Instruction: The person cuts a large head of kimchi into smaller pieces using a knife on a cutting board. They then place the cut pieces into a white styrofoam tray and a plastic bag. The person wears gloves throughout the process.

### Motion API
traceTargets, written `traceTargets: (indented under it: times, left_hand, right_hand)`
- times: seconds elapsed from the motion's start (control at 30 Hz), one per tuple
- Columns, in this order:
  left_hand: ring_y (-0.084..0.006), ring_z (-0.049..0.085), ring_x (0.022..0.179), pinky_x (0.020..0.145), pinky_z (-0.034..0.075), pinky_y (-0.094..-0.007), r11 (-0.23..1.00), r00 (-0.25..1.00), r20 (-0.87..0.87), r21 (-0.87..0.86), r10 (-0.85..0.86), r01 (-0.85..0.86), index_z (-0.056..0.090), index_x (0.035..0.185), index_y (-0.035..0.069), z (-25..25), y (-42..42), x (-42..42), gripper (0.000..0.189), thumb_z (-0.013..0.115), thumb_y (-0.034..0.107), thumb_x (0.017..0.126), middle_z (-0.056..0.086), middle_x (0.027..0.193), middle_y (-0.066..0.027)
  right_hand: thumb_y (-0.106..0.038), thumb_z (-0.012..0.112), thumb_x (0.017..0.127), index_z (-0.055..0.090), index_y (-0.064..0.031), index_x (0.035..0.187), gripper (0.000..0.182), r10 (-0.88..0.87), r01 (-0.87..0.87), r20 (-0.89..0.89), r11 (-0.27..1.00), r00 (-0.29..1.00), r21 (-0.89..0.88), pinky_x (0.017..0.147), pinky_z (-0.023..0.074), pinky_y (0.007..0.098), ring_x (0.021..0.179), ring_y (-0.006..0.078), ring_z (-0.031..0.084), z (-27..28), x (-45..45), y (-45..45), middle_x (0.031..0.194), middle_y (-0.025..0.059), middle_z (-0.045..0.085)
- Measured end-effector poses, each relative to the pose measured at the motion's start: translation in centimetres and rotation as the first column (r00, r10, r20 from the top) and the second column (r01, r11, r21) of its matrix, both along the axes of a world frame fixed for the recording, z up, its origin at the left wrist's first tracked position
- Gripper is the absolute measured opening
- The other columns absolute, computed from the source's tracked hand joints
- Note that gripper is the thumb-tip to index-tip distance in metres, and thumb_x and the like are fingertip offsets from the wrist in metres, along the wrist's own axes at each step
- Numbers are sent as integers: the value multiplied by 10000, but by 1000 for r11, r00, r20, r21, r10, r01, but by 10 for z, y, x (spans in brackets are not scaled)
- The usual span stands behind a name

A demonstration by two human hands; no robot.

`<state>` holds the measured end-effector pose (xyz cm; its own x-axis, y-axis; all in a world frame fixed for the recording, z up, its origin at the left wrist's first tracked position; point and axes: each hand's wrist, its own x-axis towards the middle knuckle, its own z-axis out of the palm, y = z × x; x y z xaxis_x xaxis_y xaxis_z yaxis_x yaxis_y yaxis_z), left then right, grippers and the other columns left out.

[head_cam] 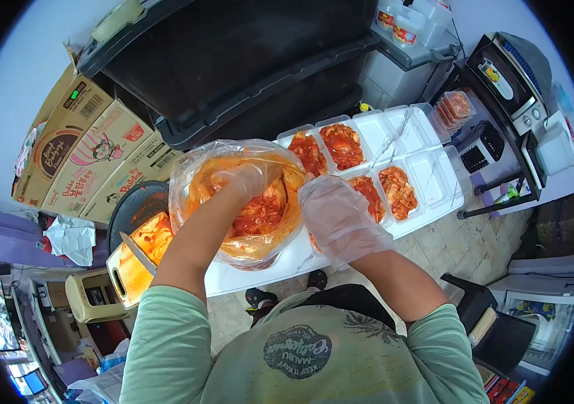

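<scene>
My left hand [241, 182], in a clear plastic glove, reaches into a large clear plastic bag [239, 147] smeared with orange-red sauce. Red-sauced kimchi [261, 214] fills the bag around it, and its fingers are partly hidden. My right hand [335, 214], also gloved, is over the table beside the bag's right rim; its fingertips are too unclear to show a grip. Several clear plastic tubs hold kimchi, among them a back tub [342, 146] and a front tub [398, 194]. Further right sit unfilled tubs [433, 182]. One more tub is partly covered by my right hand.
The white marble-patterned table [251, 280] carries all this. At left, a knife [138, 252] lies on a stained cutting board [128, 278] over a dark basin [135, 202]. Black storage bins [246, 65] and cardboard boxes [100, 151] stand behind. Stacked filled tubs [453, 111] sit at far right.
</scene>
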<state>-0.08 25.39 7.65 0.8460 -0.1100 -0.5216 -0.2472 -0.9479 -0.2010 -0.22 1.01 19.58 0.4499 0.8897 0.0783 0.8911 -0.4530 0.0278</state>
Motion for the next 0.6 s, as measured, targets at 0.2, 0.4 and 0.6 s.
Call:
traceTargets:
  times: [0.2, 0.4, 0.6]
  left_hand:
    - [-290, 562, 1312, 1107, 439, -400, 984, 993, 50, 145, -109, 101, 536, 1440, 131, 14, 5, -22, 641, 729, 299, 852, 547, 1463, -114]
    - [-294, 561, 1316, 1106, 444, -410, 995, 994, 35, -33, 99, -98, 536, 1441, 126, 13, 5, -16, 653, 733, 279, 837, 555, 1457, -120]
    - [-304, 584, 1284, 1080, 467, -416, 991, 991, -60, -44, 124, -126, 540, 1432, 118, -13, 5, 1, 623, 711, 241, 846, 588, 1414, -129]
  right_hand:
    - [-48, 657, 790, 688, -19, 1003, 217, 10, -12, 34, 998, 999, 54, 766, 592, 401, 866, 286, 705, -19, -4, 20, 925, 143, 696]
    - [-91, 623, 870, 698, 1, 1034, 202, 52, -51, -113, 999, 992, 8, 738, 597, 428, 910, 302, 722, -50, -1, 31, 987, 169, 704]
    - [-73, 662, 823, 706, -32, 1031, 217, 11, -12, -23, 999, 1000, -36, 825, 572, 372, 928, 267, 711, -65, -2, 29, 981, 136, 716]
